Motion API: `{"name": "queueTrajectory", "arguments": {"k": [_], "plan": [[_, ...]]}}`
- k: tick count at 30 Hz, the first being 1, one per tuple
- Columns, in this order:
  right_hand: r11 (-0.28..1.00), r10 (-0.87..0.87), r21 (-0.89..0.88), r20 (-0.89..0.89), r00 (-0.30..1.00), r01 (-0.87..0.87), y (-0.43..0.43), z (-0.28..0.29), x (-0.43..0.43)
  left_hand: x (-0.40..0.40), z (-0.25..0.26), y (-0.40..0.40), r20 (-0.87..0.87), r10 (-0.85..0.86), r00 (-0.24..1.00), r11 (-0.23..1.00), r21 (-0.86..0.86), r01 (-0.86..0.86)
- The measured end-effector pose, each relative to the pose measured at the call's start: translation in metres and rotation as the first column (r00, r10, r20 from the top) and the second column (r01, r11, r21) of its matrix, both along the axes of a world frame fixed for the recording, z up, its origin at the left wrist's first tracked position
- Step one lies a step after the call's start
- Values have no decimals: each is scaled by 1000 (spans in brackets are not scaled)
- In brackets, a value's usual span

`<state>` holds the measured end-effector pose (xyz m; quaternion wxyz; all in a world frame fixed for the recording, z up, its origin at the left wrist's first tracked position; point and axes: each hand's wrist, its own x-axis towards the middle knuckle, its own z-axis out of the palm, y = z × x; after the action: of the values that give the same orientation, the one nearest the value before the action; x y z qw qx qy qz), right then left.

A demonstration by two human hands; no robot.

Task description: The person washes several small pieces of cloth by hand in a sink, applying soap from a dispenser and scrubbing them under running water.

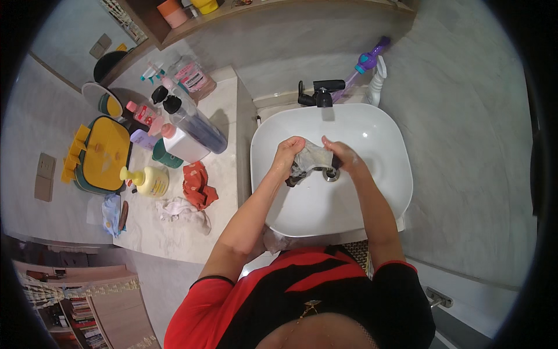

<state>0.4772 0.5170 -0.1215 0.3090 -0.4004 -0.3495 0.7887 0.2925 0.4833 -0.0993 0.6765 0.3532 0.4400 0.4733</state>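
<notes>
A wet grey cloth garment with dark edges [313, 157] is stretched between my two hands over the white washbasin [305, 213]. My left hand [287, 152] grips its left end, thumb on top. The right end, where the fabric is dark, is in my right hand [344, 155], whose fingers are partly hidden behind it. Just below the cloth shows the metal drain [331, 175]. The black faucet [324, 94] stands at the basin's back edge, above my hands; no water stream is visible from it.
On the marble counter [157, 240] at left lie a red cloth [198, 185] and a whitish cloth [185, 211], beside a yellow pump bottle [152, 181], a white bottle [185, 146] and several other bottles. A white spray bottle [375, 85] stands behind the basin. A wooden shelf [287, 8] overhangs the back.
</notes>
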Motion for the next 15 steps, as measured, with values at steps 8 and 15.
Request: {"name": "queueTrajectory", "arguments": {"k": [8, 15], "plan": [[958, -190, 110, -444, 876, 264, -7, 19, 2, 11, 11, -7, 78, -110, 991, 987, -108, 118], [913, -306, 155, -347, 886, 376, -21, 44, -22, 6, 9, -9, 176, -146, 973, 988, -22, 152]]}}
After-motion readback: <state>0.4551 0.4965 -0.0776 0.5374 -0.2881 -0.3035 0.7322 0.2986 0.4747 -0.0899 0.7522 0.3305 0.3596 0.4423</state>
